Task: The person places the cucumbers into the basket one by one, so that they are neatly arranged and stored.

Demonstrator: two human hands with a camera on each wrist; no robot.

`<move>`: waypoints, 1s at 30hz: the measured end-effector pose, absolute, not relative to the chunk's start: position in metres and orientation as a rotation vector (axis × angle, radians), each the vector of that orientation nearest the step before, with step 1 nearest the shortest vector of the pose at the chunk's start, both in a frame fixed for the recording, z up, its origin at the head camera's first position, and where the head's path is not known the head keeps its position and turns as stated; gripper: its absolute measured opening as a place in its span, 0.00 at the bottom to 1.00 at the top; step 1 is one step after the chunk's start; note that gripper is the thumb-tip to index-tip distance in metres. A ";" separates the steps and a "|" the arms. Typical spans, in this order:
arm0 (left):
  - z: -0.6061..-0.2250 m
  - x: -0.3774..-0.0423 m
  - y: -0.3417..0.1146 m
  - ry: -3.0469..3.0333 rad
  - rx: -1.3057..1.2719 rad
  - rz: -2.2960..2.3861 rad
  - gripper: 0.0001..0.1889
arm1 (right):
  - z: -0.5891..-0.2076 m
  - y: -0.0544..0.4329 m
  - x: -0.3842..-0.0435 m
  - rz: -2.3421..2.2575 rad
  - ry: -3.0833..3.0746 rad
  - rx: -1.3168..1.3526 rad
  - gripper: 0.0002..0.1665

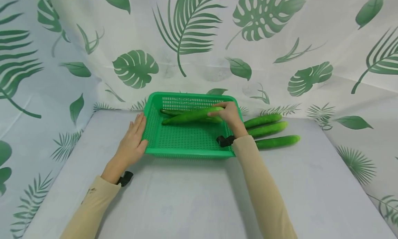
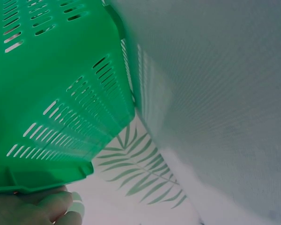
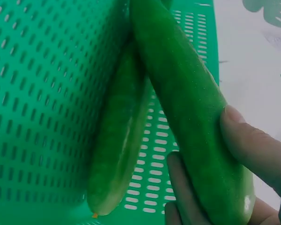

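Note:
A green perforated plastic basket [image 1: 189,153] stands before the back cloth. My left hand [image 1: 132,142] lies against the basket's left side, its fingers fairly straight along the rim. In the left wrist view, those fingers [image 2: 56,204] show at the basket's edge. My right hand [image 1: 230,116] reaches over the basket's right side and holds a long cucumber [image 1: 189,116] near its right end. In the right wrist view, thumb and fingers grip this cucumber [image 3: 182,93] from opposite sides. Another cucumber [image 3: 119,131] lies beneath it in the basket, partly covered.
Right of the basket, three cucumbers lie on the pale table: a back one [image 1: 264,120], a middle one [image 1: 268,129] and a front one [image 1: 278,142]. The right forearm hides their left ends. Leaf-printed cloth [image 1: 199,66] hangs close behind the basket and at both sides.

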State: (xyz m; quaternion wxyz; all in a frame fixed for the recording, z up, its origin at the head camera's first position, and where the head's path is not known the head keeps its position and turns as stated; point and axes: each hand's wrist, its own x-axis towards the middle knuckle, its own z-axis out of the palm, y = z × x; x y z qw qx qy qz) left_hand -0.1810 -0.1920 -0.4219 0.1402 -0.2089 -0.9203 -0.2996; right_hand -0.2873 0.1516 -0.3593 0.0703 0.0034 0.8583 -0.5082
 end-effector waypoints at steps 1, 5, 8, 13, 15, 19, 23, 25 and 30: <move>-0.422 -0.181 -0.191 -2.658 -0.606 -0.869 0.38 | -0.360 0.153 -0.287 -1.514 2.582 0.013 0.31; -0.421 -0.181 -0.190 -2.656 -0.601 -0.872 0.38 | -0.361 0.155 -0.288 -1.426 2.586 0.013 0.30; -0.421 -0.181 -0.190 -2.662 -0.600 -0.874 0.38 | -0.364 0.155 -0.289 -1.325 2.598 0.040 0.29; -0.421 -0.181 -0.190 -2.665 -0.602 -0.866 0.38 | -0.365 0.155 -0.289 -1.188 2.583 0.044 0.28; -0.420 -0.181 -0.190 -2.664 -0.603 -0.860 0.38 | -0.364 0.155 -0.288 -1.175 2.569 0.037 0.28; -0.419 -0.180 -0.189 -2.663 -0.604 -0.857 0.38 | -0.364 0.155 -0.287 -1.162 2.543 0.046 0.29; -0.420 -0.179 -0.189 -2.665 -0.599 -0.858 0.38 | -0.364 0.155 -0.287 -1.122 2.523 0.045 0.31; -0.421 -0.180 -0.190 -2.666 -0.601 -0.857 0.38 | -0.364 0.156 -0.287 -1.111 2.516 0.042 0.31; -0.422 -0.180 -0.190 -2.665 -0.601 -0.857 0.38 | -0.362 0.156 -0.287 -1.105 2.550 0.035 0.31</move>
